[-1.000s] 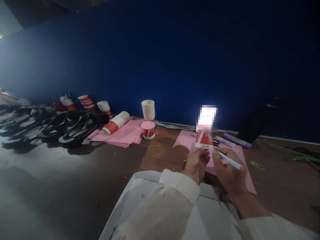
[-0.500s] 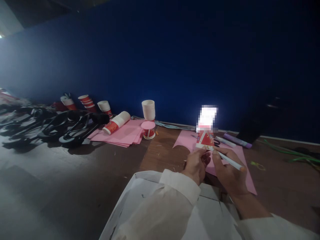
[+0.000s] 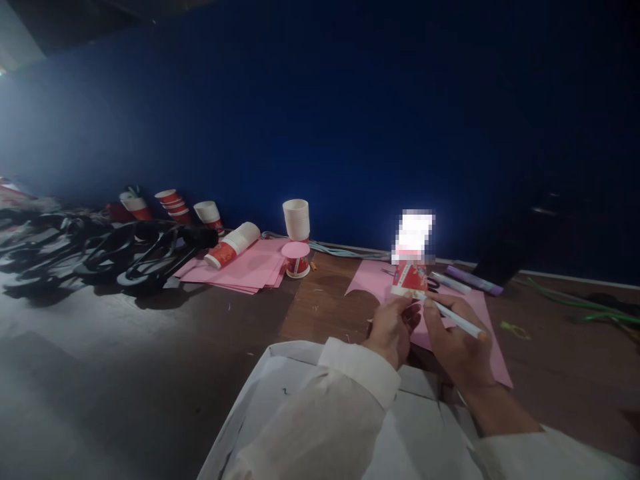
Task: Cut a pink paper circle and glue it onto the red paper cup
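Note:
My right hand is closed around a white pen with an orange end, whose other end points toward my left fingertips. My left hand is pinched just in front of a red paper cup; whatever lies between its fingertips is too small or hidden to tell. A bright, pixelated rectangle rises behind the top of that cup. Beneath and behind the hands spreads a cut pink sheet, with dark scissor handles partly showing beside the cup.
Purple marker and a clear-bodied pen lie at the right. Left of centre are white cups, a cup topped by a pink disc, and pink sheets. Black straps lie farther left; a white box is below my arms.

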A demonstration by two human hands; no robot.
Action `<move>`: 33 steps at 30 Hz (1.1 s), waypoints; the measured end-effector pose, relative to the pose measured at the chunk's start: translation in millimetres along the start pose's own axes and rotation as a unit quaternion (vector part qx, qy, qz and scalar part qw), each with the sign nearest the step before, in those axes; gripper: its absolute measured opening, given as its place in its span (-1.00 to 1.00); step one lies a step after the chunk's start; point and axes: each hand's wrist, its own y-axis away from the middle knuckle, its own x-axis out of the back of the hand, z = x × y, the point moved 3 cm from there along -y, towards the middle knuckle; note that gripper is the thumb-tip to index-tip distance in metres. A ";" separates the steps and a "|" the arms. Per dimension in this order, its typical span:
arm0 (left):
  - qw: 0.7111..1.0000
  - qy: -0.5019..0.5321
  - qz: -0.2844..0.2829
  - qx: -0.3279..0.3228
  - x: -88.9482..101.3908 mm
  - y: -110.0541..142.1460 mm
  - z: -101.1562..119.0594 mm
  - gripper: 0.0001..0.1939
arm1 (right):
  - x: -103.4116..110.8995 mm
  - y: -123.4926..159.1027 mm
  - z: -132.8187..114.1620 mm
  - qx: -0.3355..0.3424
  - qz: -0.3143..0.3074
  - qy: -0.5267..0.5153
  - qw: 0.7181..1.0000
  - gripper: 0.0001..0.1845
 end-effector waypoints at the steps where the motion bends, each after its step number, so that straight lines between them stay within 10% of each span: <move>1: 1.000 0.001 -0.001 -0.001 -0.1 -0.1 0.0 -0.82 | 0.2 -0.2 0.0 0.000 0.000 0.001 1.000 -0.76; 33: 0.999 0.022 0.032 0.010 -6.5 7.9 7.6 -0.91 | 4.1 -2.8 -3.9 0.019 0.035 -0.008 0.999 -0.76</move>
